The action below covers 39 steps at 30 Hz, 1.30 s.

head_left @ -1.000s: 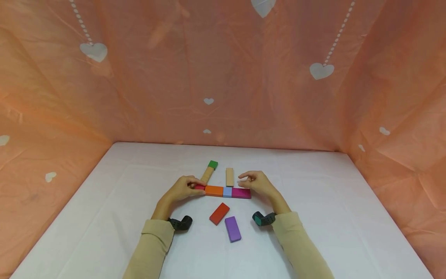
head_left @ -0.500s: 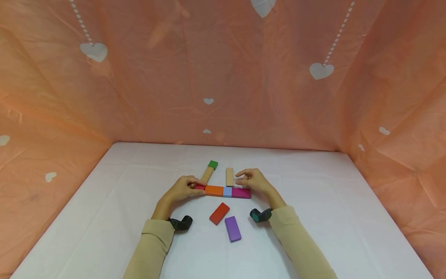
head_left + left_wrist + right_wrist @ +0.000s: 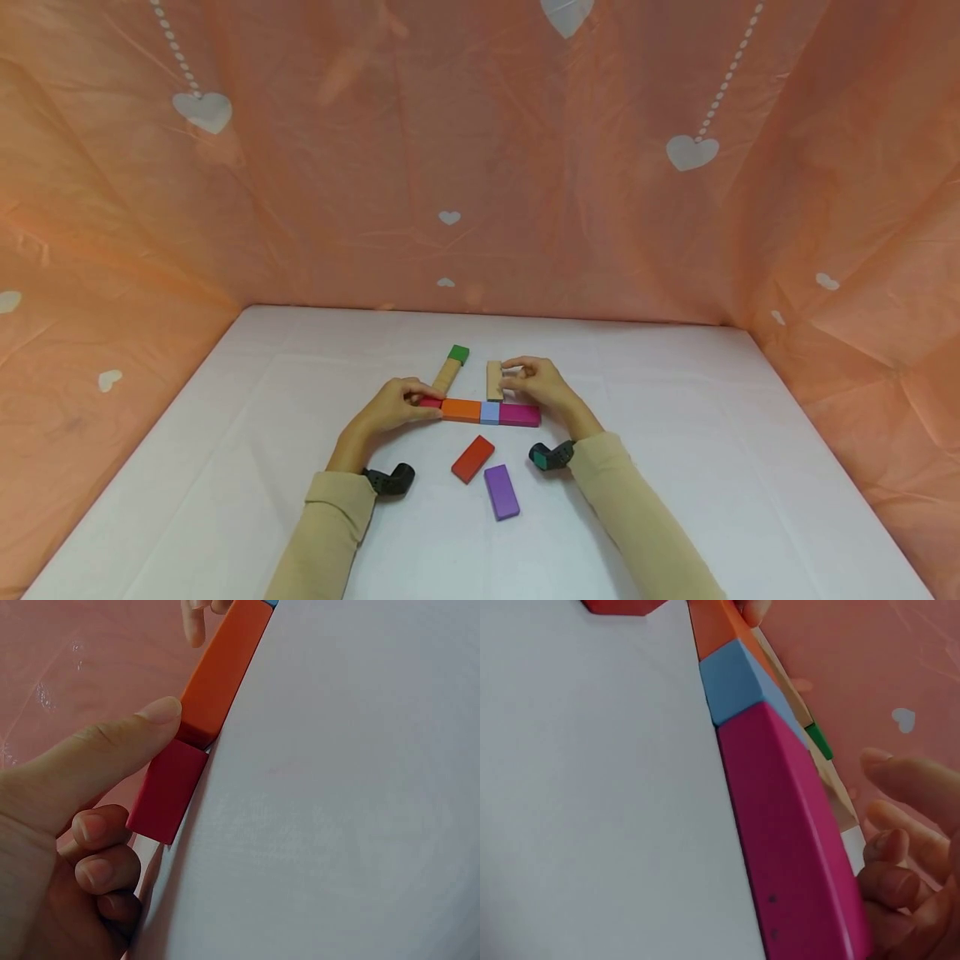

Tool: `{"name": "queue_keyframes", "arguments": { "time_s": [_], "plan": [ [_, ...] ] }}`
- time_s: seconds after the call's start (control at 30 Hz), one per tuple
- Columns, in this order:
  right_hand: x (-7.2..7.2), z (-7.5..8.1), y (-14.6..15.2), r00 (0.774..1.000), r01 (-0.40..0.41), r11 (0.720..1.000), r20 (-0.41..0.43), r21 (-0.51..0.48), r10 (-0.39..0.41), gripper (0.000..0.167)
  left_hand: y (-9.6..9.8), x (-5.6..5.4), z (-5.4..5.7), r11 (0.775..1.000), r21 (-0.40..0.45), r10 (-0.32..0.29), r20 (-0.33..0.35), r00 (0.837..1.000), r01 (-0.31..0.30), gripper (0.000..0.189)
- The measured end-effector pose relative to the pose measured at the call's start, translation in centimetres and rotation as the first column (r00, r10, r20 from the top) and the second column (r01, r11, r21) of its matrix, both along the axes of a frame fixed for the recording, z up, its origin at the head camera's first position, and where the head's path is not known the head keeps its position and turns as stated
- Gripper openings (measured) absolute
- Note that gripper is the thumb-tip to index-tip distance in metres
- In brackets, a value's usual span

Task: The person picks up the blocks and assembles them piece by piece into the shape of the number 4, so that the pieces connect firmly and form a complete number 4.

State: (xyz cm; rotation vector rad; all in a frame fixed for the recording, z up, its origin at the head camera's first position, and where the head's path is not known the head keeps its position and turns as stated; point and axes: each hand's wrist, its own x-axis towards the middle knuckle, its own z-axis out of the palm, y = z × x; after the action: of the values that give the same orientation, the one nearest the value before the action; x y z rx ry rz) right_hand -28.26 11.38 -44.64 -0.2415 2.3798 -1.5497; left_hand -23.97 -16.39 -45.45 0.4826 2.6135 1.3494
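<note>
My left hand (image 3: 392, 405) pinches the crimson block (image 3: 169, 791) at the left end of a row, its thumb over the joint with the orange block (image 3: 461, 411). After the orange one come a light blue block (image 3: 490, 413) and a magenta block (image 3: 520, 415). Behind the row, a plain wooden block (image 3: 493, 381) points away from me. My right hand (image 3: 549, 387) has its fingertips right at that block's right side, thumb and forefinger apart. Another plain wooden block (image 3: 447, 377) slants away behind the left hand, with a green block (image 3: 459, 355) at its far end.
In front of the row, a red block (image 3: 472, 459) and a purple block (image 3: 502, 492) lie separately on the white tabletop (image 3: 225, 467). Orange cloth (image 3: 480, 167) with white hearts hangs behind and at both sides. Each wrist wears a black camera (image 3: 392, 481).
My right hand has moved left and slightly away from me, from beside the magenta block to the plain wooden block's right side. The left hand and the blocks stay in place.
</note>
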Motion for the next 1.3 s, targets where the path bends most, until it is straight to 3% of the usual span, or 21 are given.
{"name": "queue_keyframes", "arguments": {
  "time_s": [0.27,0.53,0.87,1.3],
  "plan": [
    [-0.51,-0.22,-0.33,0.985,0.105,0.993,0.139,-0.047,-0.098,0.052,-0.02,-0.14,-0.14,1.000,0.003,-0.006,-0.012,1.000,0.007,0.028],
    [-1.00,-0.30,-0.11,0.967,0.098,0.995,0.237,-0.015,-0.091,0.056,0.05,-0.12,-0.16,1.000,0.004,-0.001,0.003,1.000,0.001,0.027],
    [-0.95,-0.19,-0.32,0.970,0.058,0.998,0.234,0.015,-0.060,0.055,0.18,-0.03,-0.04,1.000,-0.008,0.020,0.025,0.999,-0.019,0.027],
    [-0.78,-0.18,-0.59,0.968,0.077,0.997,0.239,0.003,-0.076,0.056,0.15,0.01,-0.01,1.000,-0.003,0.013,0.032,0.999,-0.013,0.027]
  ]
}}
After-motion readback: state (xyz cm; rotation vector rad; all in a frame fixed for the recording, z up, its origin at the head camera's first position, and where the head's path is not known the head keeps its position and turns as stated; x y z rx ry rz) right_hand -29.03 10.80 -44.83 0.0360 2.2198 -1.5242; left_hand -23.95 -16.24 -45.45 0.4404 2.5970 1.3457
